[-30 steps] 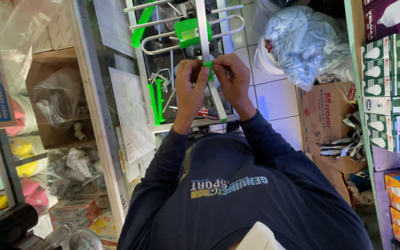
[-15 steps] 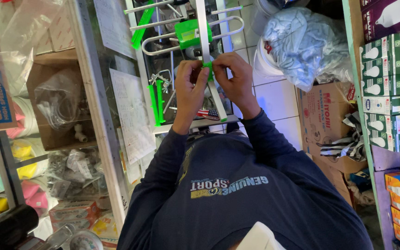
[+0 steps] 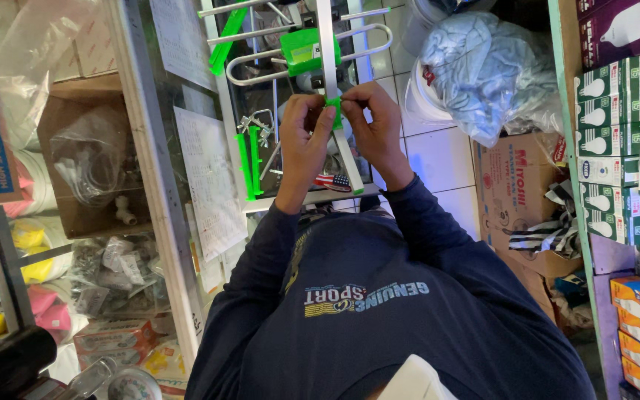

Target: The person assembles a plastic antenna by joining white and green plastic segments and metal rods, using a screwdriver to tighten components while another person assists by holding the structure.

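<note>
Both my hands meet over a silver antenna boom that runs from the top of the view down toward my chest. My left hand and my right hand pinch a small green plastic clip sitting on that boom. Further along the boom there is a green plastic box with a bent silver loop element around it. Thin silver rods stick out sideways near the top. My dark blue sleeves and shirt fill the lower part of the view.
Loose green strips and small metal parts lie under the antenna. At left stands a glass counter with paper sheets and an open cardboard box. A blue-grey bagged bundle, a carton and shelves of bulb boxes are at right.
</note>
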